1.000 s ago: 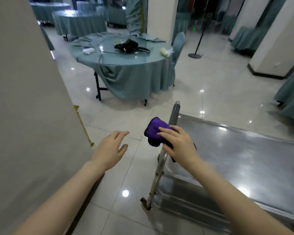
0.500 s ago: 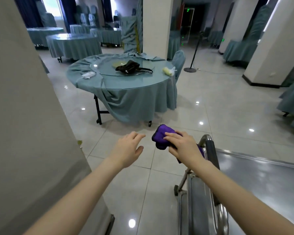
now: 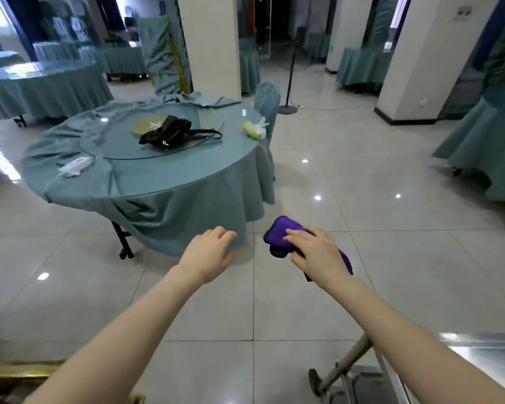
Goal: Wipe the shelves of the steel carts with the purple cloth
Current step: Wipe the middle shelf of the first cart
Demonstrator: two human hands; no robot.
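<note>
Right hand [image 3: 318, 252] grasping the folded purple cloth [image 3: 277, 234] in the air over the glossy grey tiled floor [image 3: 362, 199], away from the steel cart [image 3: 496, 349].
The fingers of the right hand lie over the top of the cloth, with the thumb apparently underneath (the grip side is hidden from the head view); a loose end of the cloth hangs behind the wrist. The left hand [image 3: 209, 255] is extended palm down beside it, fingers relaxed and holding nothing, and the two hands are apart. Only a corner of the cart shows at the lower right: a strip of shiny shelf and an angled frame tube, partly covered by the right forearm. A round table with a teal cloth [image 3: 158, 185] stands ahead, with a black bag [image 3: 169, 132] lying on its glass turntable.
</note>
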